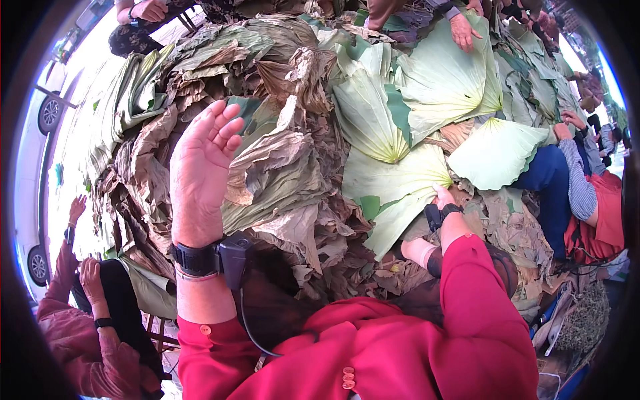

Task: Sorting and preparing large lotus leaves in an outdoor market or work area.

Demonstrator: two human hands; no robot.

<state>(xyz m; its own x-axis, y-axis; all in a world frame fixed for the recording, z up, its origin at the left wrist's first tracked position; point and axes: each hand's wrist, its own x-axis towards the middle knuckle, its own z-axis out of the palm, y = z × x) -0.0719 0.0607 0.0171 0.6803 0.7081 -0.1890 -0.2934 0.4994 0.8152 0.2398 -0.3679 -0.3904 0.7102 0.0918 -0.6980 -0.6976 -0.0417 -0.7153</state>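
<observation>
My left hand is raised at left of centre, palm partly turned up and fingers slightly curled, with nothing in it. Below it and to its right lie crumpled brown dried leaves. At right of centre my right hand pinches a pale green lotus leaf near the point where its yellow veins meet. That leaf is folded, and its lower flap hangs toward me. Beyond it another folded lotus leaf lies on the heap. Both my wrists wear black straps with small devices.
A co-worker's hand rests on a large leaf at the top. To the right, a seated person is beside another pale leaf. Another person sits at lower left. Long folded leaves drape the heap's left side.
</observation>
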